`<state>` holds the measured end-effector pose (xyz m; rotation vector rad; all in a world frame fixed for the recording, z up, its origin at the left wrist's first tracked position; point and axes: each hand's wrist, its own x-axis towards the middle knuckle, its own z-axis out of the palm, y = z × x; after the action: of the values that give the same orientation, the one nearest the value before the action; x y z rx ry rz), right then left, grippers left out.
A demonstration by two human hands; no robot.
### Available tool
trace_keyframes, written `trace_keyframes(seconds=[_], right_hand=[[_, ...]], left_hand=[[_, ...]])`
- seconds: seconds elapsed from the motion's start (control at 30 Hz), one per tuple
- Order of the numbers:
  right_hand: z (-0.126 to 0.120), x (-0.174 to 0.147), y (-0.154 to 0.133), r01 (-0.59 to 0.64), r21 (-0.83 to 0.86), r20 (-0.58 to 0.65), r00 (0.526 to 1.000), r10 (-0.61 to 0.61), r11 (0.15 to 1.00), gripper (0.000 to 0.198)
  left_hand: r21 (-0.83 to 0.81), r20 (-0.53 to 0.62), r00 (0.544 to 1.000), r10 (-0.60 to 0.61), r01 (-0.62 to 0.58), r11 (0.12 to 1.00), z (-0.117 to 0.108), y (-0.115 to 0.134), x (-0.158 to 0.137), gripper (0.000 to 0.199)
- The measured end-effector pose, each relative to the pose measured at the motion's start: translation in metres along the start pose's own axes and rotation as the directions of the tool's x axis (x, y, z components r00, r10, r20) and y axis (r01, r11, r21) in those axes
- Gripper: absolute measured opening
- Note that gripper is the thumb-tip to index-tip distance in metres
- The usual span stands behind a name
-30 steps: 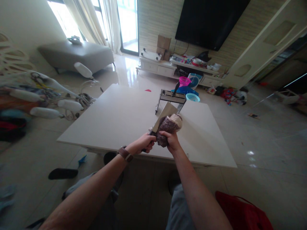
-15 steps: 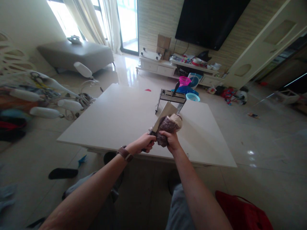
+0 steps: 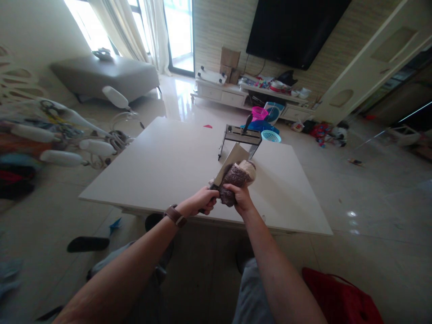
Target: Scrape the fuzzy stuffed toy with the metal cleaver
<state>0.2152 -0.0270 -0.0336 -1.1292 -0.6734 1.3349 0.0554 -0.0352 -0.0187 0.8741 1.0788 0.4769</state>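
My left hand [image 3: 205,201], with a brown watch strap on its wrist, is closed around the dark handle of a cleaver [image 3: 234,158]. Its broad, pale blade points away from me, tilted to the upper right. My right hand [image 3: 240,198] grips a bunched, fuzzy brown cloth [image 3: 235,176] with a beige part at its far end. The cloth lies against the right side of the blade and hides part of it. Both hands are above the near edge of a white table [image 3: 151,166]. Just beyond the blade stands a metal-framed device [image 3: 241,134] with a black upright handle.
Past the table lie a pink basket [image 3: 259,113] and a light-blue basket [image 3: 271,136]. A low white TV cabinet [image 3: 219,94] carries boxes and clutter. White lamp arms [image 3: 94,146] stand to the left, and a red bag [image 3: 340,297] is on the floor at lower right.
The view has shifted very slightly. Both hands, the cleaver and the cloth keep almost the same position.
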Motion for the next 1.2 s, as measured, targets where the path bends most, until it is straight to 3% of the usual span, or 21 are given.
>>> trace_keyframes(seconds=[1.2], right_hand=[[0.0004, 0.0019, 0.0027, -0.031, 0.007, -0.015, 0.999, 0.031, 0.999, 0.046]], left_hand=[[0.030, -0.010, 1.000, -0.010, 0.010, 0.999, 0.0033, 0.0042, -0.0018, 0.023]])
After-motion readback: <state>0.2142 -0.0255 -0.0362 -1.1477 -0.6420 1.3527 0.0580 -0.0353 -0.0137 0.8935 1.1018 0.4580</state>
